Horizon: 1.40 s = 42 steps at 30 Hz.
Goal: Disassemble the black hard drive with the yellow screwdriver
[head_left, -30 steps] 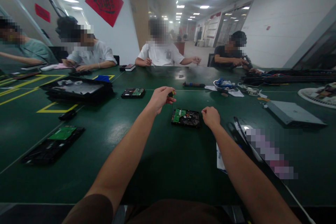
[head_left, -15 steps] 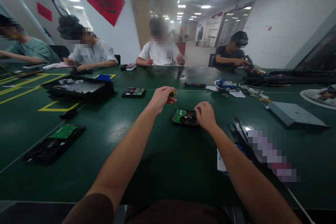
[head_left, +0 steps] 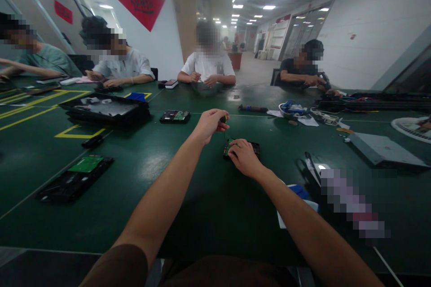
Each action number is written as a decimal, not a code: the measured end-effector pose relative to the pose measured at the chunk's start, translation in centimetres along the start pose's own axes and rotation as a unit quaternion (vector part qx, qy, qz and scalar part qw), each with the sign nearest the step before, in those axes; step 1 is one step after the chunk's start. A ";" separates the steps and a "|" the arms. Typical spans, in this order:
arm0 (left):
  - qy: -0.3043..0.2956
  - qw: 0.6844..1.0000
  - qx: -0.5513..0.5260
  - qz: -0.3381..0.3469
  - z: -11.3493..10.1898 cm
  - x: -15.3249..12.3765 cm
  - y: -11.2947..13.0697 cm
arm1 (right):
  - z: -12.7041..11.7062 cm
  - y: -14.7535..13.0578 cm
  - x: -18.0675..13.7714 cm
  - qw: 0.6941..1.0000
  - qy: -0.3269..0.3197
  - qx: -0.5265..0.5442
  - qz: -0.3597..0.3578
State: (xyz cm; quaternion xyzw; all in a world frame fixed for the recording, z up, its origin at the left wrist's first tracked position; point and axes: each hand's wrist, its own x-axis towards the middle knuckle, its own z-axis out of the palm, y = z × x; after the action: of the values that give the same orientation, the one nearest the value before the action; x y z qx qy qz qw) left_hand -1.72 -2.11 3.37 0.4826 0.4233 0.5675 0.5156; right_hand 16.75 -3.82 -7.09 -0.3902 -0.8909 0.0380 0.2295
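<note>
A black hard drive (head_left: 253,147) with a green circuit board lies on the green table (head_left: 208,197) straight ahead. My right hand (head_left: 243,157) rests on top of it, fingers curled over the board, covering most of it. My left hand (head_left: 209,124) hovers just above and left of the drive, fingers pinched round a small screwdriver (head_left: 223,122) with a dark and yellow handle, its tip pointing down toward the drive.
Another hard drive (head_left: 175,116) and a black tray (head_left: 104,110) lie to the left, an opened device (head_left: 76,178) nearer. A grey box (head_left: 384,149), cables and a bowl (head_left: 292,110) sit right. Several people work at the far edge.
My right hand has moved left from beside the drive onto its top. The left hand with the screwdriver has stayed almost in place.
</note>
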 end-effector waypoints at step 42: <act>-0.004 1.000 0.008 0.002 -0.3 0.3 -0.3 | -1.7 3.9 -1.6 0.985 -0.054 -0.044 0.155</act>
State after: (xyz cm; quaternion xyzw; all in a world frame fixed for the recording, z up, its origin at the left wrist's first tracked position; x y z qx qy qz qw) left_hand -1.92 -1.78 3.09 0.4895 0.4249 0.5633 0.5124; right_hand 21.08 -2.50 -7.17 -0.5306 -0.8315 0.0546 0.1551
